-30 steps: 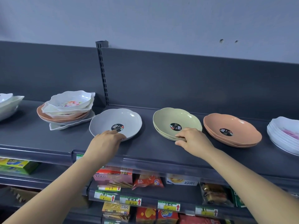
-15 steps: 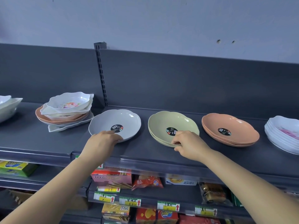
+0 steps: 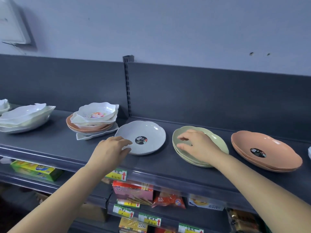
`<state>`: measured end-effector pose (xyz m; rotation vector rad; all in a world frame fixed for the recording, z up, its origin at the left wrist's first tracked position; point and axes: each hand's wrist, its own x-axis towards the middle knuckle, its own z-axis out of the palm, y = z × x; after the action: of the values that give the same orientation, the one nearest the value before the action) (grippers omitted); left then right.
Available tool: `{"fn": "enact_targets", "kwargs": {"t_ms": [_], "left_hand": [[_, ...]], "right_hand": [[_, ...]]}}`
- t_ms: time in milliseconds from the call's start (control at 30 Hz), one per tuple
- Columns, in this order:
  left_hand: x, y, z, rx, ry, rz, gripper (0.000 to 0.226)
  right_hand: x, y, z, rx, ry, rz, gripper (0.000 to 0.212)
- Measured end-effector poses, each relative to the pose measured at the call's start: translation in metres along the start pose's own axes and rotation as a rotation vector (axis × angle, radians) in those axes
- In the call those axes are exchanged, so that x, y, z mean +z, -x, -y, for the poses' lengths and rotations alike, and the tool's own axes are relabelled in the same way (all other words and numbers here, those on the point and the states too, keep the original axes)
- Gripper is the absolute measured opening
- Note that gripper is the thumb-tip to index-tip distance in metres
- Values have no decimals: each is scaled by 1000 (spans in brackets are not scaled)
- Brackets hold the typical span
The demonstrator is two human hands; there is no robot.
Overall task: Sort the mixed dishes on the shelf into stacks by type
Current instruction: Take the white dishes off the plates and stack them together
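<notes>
A grey plate [image 3: 148, 132] with a black sticker lies on the dark shelf [image 3: 58, 145]. My left hand [image 3: 111, 148] grips its near-left rim, thumb under the edge. To its right sits a short stack of pale green plates [image 3: 217, 142]; my right hand [image 3: 196, 145] rests flat over them with fingers spread. Further right is a stack of orange plates [image 3: 269, 145]. Left of the grey plate stands a mixed pile [image 3: 94, 121]: white flowered bowls on an orange plate and a white tray.
A stack of white scalloped dishes [image 3: 25, 116] stands at the far left. A slotted upright post [image 3: 127, 88] rises behind the grey plate. Below the shelf edge are price tags and snack packages [image 3: 133, 190] on lower shelves.
The view swung left, so the dishes sit further right in frame. My right hand moved from the green stack's near rim onto its top. My left hand stays at the grey plate's rim.
</notes>
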<state>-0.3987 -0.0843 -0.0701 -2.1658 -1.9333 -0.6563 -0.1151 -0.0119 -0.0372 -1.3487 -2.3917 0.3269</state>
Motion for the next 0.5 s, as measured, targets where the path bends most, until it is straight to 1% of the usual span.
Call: {"fn": "enact_targets", "kwargs": {"t_ms": [100, 200, 267, 367, 500], "left_hand": [[-21, 9, 26, -20, -84, -25, 19], [-42, 23, 51, -87, -166, -62, 25], [-54, 32, 65, -148, -202, -74, 24], [-67, 45, 83, -236, -236, -71, 16], [-77, 51, 102, -295, -236, -80, 19]], "right_hand": [[6, -26, 20, -90, -13, 11, 31], [17, -55, 43, -170, -42, 26, 32], [24, -72, 61, -228, -50, 35, 32], [36, -92, 87, -314, -61, 56, 33], [50, -111, 117, -389, -54, 75, 33]]}}
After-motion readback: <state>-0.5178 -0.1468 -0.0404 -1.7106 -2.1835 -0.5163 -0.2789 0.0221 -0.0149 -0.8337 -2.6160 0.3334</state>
